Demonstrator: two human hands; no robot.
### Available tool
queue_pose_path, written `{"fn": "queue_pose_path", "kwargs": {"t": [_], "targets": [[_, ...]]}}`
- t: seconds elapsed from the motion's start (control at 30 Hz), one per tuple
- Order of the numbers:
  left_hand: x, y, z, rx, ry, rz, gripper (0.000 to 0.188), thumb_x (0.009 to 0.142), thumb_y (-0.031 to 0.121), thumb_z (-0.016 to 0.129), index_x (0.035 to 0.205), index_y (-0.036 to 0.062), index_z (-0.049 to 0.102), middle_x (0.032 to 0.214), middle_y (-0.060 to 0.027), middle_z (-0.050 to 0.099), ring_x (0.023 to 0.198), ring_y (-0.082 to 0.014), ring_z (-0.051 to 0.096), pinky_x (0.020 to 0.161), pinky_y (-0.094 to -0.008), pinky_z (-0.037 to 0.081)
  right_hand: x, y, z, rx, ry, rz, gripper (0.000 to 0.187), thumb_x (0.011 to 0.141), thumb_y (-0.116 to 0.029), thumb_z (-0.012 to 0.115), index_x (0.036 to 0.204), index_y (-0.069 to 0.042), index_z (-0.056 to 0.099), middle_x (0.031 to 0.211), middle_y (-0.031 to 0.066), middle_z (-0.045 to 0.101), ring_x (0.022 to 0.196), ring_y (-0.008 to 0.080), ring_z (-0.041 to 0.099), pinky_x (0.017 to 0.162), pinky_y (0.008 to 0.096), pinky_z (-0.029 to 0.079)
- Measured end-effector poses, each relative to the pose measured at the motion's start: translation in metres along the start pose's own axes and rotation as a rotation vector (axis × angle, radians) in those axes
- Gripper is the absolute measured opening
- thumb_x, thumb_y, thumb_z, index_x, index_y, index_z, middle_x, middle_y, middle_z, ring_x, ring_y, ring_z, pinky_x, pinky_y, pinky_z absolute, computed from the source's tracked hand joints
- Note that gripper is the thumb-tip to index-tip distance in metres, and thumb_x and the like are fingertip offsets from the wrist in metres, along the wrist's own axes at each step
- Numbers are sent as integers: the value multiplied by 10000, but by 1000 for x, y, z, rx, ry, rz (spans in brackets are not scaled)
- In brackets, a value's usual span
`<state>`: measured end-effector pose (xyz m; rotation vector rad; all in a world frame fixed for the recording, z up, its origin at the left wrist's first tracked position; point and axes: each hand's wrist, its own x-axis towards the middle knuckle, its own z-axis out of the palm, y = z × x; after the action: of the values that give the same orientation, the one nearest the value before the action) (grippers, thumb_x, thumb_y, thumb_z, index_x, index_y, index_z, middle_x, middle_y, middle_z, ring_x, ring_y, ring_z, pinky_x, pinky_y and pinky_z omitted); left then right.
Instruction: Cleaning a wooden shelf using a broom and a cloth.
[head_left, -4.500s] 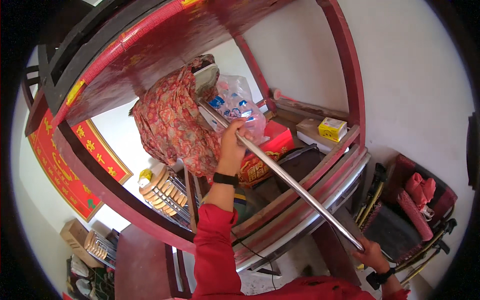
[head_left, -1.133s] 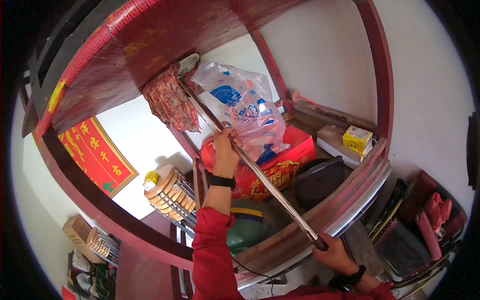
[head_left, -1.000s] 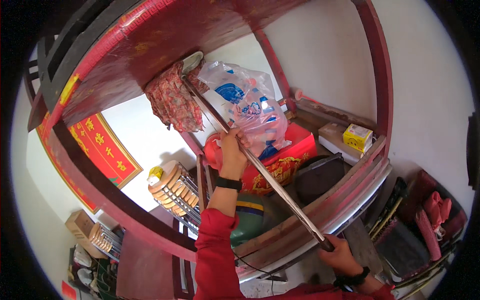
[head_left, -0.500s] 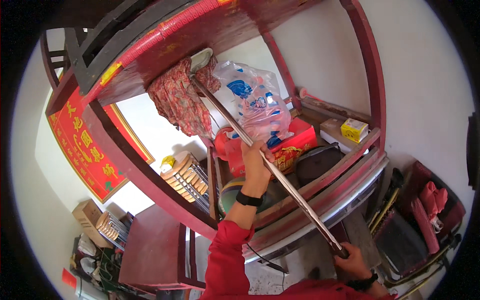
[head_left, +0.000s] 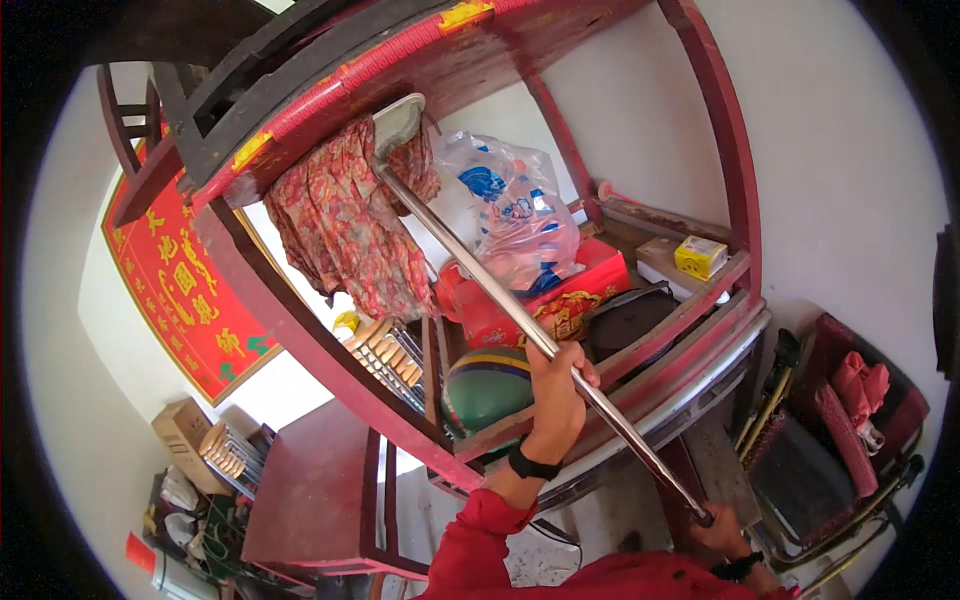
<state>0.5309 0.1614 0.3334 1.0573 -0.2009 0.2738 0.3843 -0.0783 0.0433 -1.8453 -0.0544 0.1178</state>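
A long shiny metal pole [head_left: 470, 262] runs slantwise across the view. Its upper end joins a pale flat head [head_left: 398, 127], like that of a flat mop, just beneath the dark red upper board [head_left: 470, 72]; contact with the board is not clear. A red-patterned cloth [head_left: 350, 220] drapes loosely over the head. Partway down the pole, my left hand [head_left: 558, 392] is closed around it. My right hand [head_left: 722, 532] grips its bottom end, at lower right.
On the red wooden frame's shelf sit a clear plastic bag [head_left: 520, 205], a red box [head_left: 600, 272], a black bag [head_left: 632, 325], a green ball [head_left: 490, 395] and a yellow box [head_left: 700, 257]. A dark padded chair [head_left: 800, 480] stands right; a red table [head_left: 310, 485], left.
My left hand has slid lower along the pole, toward my right hand. The cloth has shifted left and spread wider, and the view has tilted slightly.
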Motion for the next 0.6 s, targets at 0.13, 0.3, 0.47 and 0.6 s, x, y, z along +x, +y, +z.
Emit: {"fn": "queue_pose_path", "kwargs": {"t": [0.13, 0.3, 0.47, 0.6], "targets": [[-30, -10, -1, 25, -25, 6, 500, 816, -10, 481, 1266, 120, 307, 713, -53, 440, 537, -178, 474, 489, -332, 438, 0, 50, 11, 40, -28, -69, 284, 690, -174, 680, 906, 4, 630, 710, 94, 607, 688, 142, 553, 650, 336, 469], [-58, -23, 0, 94, -36, -53, 466, 845, -2, 468, 1271, 104, 312, 744, -59, 474, 580, -176, 510, 540, -325, 468, -8, 69, 16, 65, 7, -28, 170, 704, -130, 656, 797, -12, 577, 695, -33, 523, 678, 58, 460, 584, 246, 407], [-87, -38, 2, 20, -149, -80, 446, 841, -36, 522, 1231, 79, 340, 782, -69, 487, 643, -188, 530, 587, -340, 485, -15, 112, 21, 97, 58, -29, 243, 696, -119, 661, 893, 16, 617, 761, 2, 592, 735, 75, 521, 639, 258, 447], [-103, -52, 3, 58, -209, -69, 434, 845, -34, 526, 1223, 68, 340, 793, -86, 506, 658, -208, 555, 623, -348, 498, -25, 134, 19, 57, 116, 32, 349, 684, -237, 721, 964, -35, 668, 838, 105, 680, 777, 168, 627, 713, 342, 497]]}}
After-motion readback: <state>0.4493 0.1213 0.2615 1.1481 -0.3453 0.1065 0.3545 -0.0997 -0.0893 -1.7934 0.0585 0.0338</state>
